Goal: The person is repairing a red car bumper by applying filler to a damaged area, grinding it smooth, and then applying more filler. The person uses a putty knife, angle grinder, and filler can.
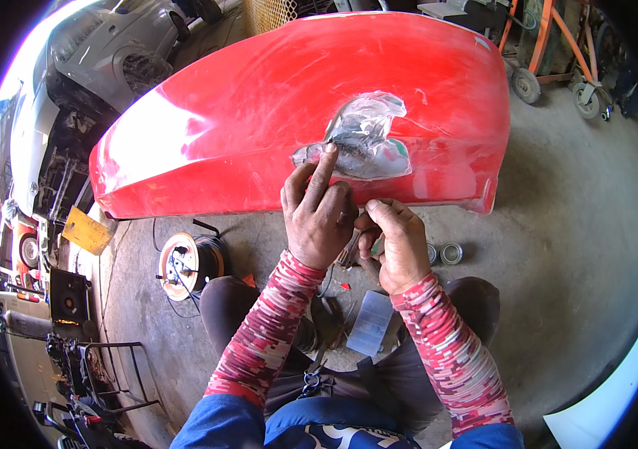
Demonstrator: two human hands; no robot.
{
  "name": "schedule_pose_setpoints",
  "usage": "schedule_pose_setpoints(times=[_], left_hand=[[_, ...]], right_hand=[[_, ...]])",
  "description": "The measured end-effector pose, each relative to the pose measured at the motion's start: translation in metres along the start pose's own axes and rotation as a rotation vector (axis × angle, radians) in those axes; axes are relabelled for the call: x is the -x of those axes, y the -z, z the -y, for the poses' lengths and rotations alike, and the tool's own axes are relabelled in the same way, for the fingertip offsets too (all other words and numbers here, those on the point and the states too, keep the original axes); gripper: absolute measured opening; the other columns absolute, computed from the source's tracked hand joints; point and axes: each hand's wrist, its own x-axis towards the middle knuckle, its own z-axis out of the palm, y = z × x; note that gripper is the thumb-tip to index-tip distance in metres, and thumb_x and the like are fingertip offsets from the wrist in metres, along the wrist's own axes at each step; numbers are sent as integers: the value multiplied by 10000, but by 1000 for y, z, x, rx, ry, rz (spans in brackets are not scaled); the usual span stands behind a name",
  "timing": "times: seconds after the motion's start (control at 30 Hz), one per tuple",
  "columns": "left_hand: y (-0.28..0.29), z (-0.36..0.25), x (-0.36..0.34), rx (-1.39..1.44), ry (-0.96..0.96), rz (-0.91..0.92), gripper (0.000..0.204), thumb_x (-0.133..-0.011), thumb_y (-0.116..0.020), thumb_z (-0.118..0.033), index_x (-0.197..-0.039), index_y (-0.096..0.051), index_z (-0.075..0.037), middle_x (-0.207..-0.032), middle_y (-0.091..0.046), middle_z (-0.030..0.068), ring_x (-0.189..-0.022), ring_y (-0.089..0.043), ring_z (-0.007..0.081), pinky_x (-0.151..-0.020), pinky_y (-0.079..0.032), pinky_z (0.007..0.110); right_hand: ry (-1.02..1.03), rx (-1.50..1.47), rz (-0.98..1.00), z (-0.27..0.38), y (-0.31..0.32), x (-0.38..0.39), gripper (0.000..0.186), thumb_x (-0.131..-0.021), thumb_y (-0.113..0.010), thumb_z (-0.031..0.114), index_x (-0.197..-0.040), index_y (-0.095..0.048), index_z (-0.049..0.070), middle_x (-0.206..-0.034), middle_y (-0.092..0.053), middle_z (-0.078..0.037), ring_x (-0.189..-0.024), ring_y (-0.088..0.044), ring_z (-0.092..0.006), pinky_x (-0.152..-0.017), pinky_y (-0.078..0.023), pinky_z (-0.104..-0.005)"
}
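Observation:
A large red body panel lies across in front of me, with a bare, wrinkled silver-grey patch in its surface. My left hand has its index finger stretched out, the tip on the patch's left part; the other fingers are partly bent and I see nothing held in them. Just to its right, below the panel's near edge, my right hand is closed, thumb against the fingers. A thin dark object seems to be in that grip, but its kind is too hidden to tell. Both hands nearly meet at the fingertips.
A cable reel stands on the concrete floor at left, near a yellow plate. Small round cans and a translucent plastic case lie near my knees. A silver car is far left; an orange wheeled frame is far right.

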Motion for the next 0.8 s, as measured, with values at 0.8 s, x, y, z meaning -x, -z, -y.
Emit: schedule_pose_setpoints(times=[0.8], left_hand=[[8, 2, -7, -3, -35, 37, 286, -720, -811, -116, -962, -659, -95, -1514, -633, 92, -1250, -607, 355, -1020, -459, 486]], right_hand=[[18, 0, -34, 2, -5, 1, 201, -1020, -695, 234, -958, -697, 43, -800, -705, -54, -541, -594, -97, -446, -427, -265]])
